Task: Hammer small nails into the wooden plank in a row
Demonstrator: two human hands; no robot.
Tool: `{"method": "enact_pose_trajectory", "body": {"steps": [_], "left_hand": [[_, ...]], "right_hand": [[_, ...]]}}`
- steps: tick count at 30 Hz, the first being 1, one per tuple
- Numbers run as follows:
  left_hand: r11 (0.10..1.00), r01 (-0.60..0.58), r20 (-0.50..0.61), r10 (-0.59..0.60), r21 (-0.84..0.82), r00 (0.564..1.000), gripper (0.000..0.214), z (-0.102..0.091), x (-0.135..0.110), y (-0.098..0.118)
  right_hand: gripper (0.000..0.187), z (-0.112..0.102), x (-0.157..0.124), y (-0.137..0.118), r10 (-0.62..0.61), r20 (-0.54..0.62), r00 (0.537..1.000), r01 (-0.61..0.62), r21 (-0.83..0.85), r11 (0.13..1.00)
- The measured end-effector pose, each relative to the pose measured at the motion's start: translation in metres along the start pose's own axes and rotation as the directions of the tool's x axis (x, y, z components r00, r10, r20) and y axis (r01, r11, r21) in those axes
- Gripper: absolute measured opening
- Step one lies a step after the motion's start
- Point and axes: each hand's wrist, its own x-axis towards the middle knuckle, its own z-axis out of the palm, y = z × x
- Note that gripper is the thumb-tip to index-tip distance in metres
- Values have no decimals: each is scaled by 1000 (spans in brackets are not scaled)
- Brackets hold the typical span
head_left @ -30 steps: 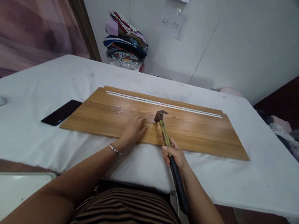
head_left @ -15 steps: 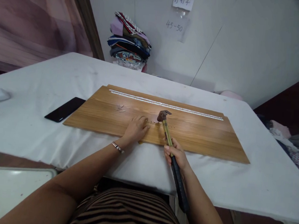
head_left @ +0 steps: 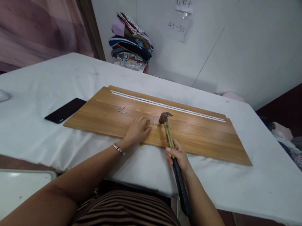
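Note:
My right hand (head_left: 178, 156) is wrapped round the handle of a claw hammer (head_left: 168, 133), which has a rusty head, a yellowish neck and a black grip. The hammer's head is over a row of small nails (head_left: 155, 123) in the wood-grain board (head_left: 203, 138); whether it touches one I cannot tell. Beside the row's left end, my left hand (head_left: 138, 128) lies on the board with its fingers stretched out and slightly bent. A few loose nails (head_left: 122, 110) lie on the board farther left.
Two white ruler-like strips (head_left: 167, 106) run along the board's far side. A black phone (head_left: 65, 110) lies by its left edge on the white-covered table (head_left: 29, 131). Folded clothes (head_left: 131, 43) are stacked against the wall, and a pale stool-like surface (head_left: 14, 192) stands at lower left.
The hammer's head is a touch lower over the nail row. My left hand stays in place. The upper paper on the wall has shifted slightly.

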Motion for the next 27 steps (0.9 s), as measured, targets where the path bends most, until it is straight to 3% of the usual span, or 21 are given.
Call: {"method": "enact_pose_trajectory", "body": {"steps": [27], "left_hand": [[1000,-4,6,4,-7,1000,29,2,0,-2]], "right_hand": [[42,0,1,3,1,11,1000,-1,-5,1000]]}}
